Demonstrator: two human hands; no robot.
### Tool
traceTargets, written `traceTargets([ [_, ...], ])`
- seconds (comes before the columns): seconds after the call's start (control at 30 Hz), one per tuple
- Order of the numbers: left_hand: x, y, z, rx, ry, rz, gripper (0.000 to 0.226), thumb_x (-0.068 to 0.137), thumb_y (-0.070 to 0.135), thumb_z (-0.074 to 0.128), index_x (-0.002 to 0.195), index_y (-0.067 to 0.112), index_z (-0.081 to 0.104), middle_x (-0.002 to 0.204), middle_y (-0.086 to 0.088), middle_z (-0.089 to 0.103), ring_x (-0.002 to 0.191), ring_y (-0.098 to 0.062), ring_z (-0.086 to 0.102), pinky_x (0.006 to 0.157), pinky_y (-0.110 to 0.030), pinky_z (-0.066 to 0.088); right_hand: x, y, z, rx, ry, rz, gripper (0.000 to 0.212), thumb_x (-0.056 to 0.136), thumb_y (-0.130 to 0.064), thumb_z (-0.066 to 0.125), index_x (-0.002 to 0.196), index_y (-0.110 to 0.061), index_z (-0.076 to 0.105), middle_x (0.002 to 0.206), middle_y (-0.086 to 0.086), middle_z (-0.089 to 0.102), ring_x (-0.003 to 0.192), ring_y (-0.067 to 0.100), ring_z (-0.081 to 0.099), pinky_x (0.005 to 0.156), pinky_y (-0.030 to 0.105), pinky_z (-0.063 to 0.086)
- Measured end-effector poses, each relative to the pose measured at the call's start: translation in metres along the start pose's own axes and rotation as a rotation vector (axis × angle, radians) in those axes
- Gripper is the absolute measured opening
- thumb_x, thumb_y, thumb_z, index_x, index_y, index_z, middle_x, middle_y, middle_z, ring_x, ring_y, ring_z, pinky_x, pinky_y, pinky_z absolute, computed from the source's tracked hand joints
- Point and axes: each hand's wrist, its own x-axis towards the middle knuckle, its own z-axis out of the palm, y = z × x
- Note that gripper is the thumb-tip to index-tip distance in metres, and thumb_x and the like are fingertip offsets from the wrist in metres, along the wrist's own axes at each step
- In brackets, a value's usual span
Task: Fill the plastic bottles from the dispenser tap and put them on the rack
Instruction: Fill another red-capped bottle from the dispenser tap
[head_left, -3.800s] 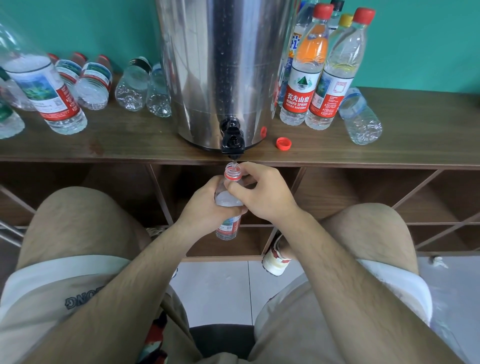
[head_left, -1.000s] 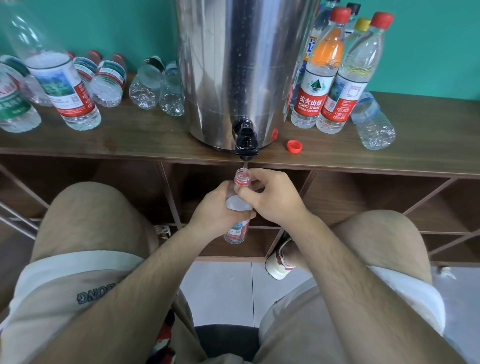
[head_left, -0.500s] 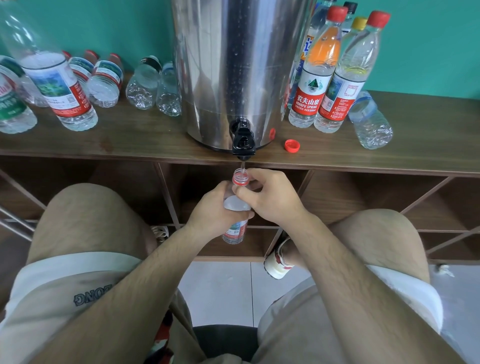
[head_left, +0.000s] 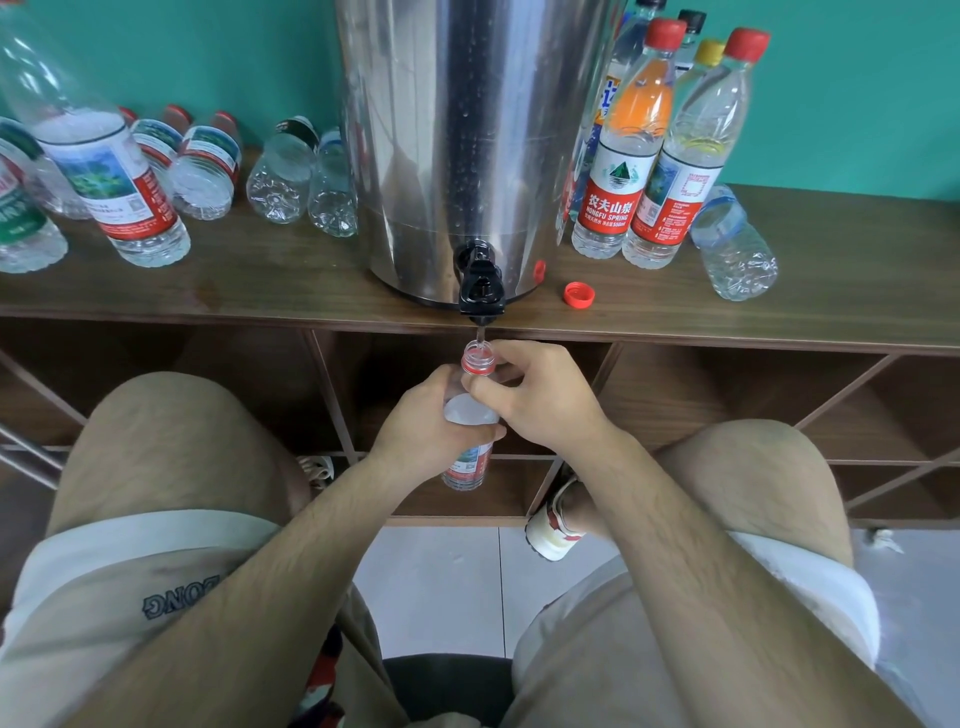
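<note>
Left grip: curled round the body of the small bottle.
Right grip: pinching its neck.
Bottle: upright, mouth just under the black tap; label unreadable.
Desk: loose red cap; standing bottle reads "NONGFU SPRING".

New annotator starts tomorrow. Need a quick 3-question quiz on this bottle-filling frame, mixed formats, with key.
1. True or false: a loose red cap lies on the shelf top, right of the tap.
2. Which hand wraps the body of the bottle held at the tap? A) left B) right C) neither
3. Fill in: the bottle's open mouth sits directly ___ the tap.
Key: 1 true. 2 A, the left hand; the right hand pinches the neck. 3 under.
</note>
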Motion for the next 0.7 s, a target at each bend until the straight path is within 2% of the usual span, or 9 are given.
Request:
traceTargets([
  [0.1,0.0014,-0.0023,0.0008,0.002,0.006,0.004,0.067,0.083,0.033,0.087,0.140,0.025,0.052,0.131,0.004,0.065,0.121,-0.019,0.063,0.104,-0.040,0.055,0.0004,0.0011,-0.0018,0.007,-0.015,-0.006,0.019,0.094,-0.028,0.072,0.108,-0.017,0.080,0.097,-0.006,0.078,0.094,0.013,0.071,0.087,0.044,0.059],
  [0.27,0.0037,-0.0045,0.0023,0.031,0.027,0.000,0.067,0.082,0.035,0.087,0.138,0.027,0.052,0.130,0.006,0.064,0.118,-0.016,0.063,0.097,-0.032,0.053,-0.0003,0.0006,-0.0041,0.011,-0.042,0.001,0.029,0.096,-0.033,0.075,0.120,-0.016,0.077,0.111,-0.004,0.078,0.103,0.012,0.071,0.093,0.041,0.059],
  [0.43,0.0032,-0.0055,0.0021,0.012,0.012,-0.015,0.070,0.081,0.034,0.088,0.140,0.026,0.051,0.130,0.004,0.064,0.121,-0.018,0.062,0.103,-0.042,0.056,-0.0008,0.0000,-0.0037,0.020,-0.042,0.001,0.030,0.095,-0.035,0.076,0.119,-0.018,0.078,0.110,-0.005,0.078,0.102,0.010,0.071,0.093,0.040,0.059],
  [0.7,0.0028,-0.0058,0.0024,0.016,0.014,-0.017,0.070,0.082,0.033,0.087,0.141,0.026,0.051,0.132,0.003,0.064,0.122,-0.019,0.062,0.103,-0.040,0.055,-0.0013,0.0003,-0.0033,0.025,-0.051,0.012,0.031,0.095,-0.038,0.076,0.119,-0.019,0.078,0.110,-0.007,0.078,0.102,0.009,0.072,0.092,0.041,0.059],
])
